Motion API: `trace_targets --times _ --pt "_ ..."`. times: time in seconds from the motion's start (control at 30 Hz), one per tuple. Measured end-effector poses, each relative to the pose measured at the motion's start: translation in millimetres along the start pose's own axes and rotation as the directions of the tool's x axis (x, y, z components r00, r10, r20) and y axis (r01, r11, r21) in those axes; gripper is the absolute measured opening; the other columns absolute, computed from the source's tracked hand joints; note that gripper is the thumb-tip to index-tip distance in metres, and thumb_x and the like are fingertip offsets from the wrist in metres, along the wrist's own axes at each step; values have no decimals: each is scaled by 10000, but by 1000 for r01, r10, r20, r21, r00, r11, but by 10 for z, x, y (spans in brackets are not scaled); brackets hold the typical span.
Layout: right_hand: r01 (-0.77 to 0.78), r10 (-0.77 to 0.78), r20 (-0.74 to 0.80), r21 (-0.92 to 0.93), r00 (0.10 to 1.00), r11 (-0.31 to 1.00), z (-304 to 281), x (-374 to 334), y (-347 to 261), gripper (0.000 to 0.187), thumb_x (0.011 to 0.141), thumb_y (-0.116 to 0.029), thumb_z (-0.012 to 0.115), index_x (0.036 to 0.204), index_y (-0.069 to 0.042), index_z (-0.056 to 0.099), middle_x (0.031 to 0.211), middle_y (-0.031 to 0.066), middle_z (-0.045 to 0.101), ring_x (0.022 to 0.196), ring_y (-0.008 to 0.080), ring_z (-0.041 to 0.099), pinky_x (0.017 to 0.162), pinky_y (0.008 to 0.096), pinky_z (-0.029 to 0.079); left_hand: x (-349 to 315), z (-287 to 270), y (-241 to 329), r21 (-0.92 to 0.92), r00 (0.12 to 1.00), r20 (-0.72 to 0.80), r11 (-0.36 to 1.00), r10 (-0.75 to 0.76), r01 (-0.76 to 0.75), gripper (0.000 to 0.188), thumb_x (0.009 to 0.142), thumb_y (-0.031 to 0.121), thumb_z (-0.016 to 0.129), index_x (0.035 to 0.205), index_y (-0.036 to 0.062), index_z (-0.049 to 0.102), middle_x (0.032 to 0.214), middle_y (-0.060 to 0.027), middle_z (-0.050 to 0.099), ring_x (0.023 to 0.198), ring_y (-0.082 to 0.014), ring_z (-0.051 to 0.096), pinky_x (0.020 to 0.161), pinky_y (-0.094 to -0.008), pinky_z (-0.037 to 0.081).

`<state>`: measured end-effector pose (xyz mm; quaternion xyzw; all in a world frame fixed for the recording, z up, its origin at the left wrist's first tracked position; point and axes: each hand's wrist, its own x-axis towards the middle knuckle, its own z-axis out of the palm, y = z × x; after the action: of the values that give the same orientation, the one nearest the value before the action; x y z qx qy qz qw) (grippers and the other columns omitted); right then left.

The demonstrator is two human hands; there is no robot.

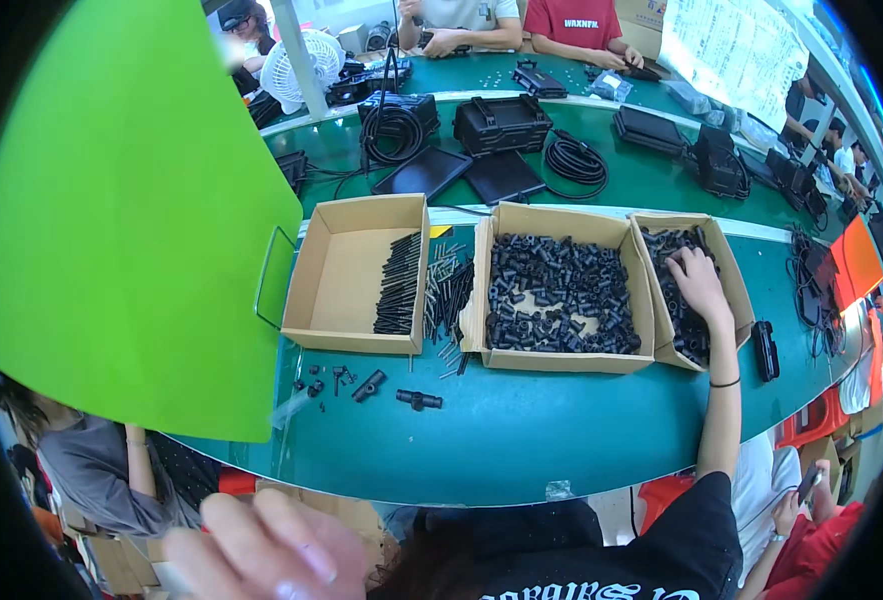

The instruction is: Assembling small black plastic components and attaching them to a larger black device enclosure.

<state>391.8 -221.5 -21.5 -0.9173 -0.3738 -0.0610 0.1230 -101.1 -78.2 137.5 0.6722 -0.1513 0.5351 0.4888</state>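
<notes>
My right hand (699,283) reaches into the right-hand cardboard box (737,285), its fingers bent down among small black plastic parts (685,325); whatever they grip is hidden. Close to the lower edge, my left hand (261,550) is large and blurred, fingers bent, above the lap side of the table; I cannot make out anything in it. A middle box (571,362) holds many black tube-like plastic fittings (561,265). On the table's near side lie a black T-shaped fitting (419,399), another black fitting (369,386) and several tiny black pieces (339,377).
The left box (336,270) holds dark thin rods (398,290), with more rods beside it. A large bright green panel (131,220) blocks the left. Black cases (502,125) and coiled cable (575,163) stand behind. A black object (764,350) lies right. Other people sit around.
</notes>
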Motion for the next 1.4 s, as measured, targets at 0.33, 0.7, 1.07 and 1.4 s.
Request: trace_targets --times 0.33,0.7,1.07,1.4 --pt "60 -58 -110 14 992 998 67 -111 -29 226 938 -266 549 1013 -61 606 1006 165 566 1007 362 529 892 450 452 168 130 -22 -477 971 195 878 140 -31 211 928 69 629 1133 118 645 1095 -34 550 1009 -175 528 795 -248 490" --pt "130 -87 -187 233 979 964 3 -105 -10 169 855 -159 689 892 -13 612 865 147 511 837 304 521 788 390 443 281 50 -323 -479 962 266 857 -64 189 98 882 138 700 907 108 610 988 -7 595 846 -149 547 747 -280 471" --pt "143 -99 -397 83 913 986 -252 -121 -349 140 849 -66 658 863 -9 531 816 135 562 799 311 588 673 362 473 285 -34 -1409 528 626 299 671 -720 520 196 910 146 631 797 14 540 629 -39 520 558 -184 502 534 -320 392" --pt "-72 -445 181 965 877 251 -318 -591 -1792 172 914 -92 665 1011 8 564 877 61 620 845 132 661 741 258 565 -122 313 -2116 357 777 364 847 -514 393 372 809 42 733 1120 4 532 976 -139 564 757 -218 668 639 -319 538"
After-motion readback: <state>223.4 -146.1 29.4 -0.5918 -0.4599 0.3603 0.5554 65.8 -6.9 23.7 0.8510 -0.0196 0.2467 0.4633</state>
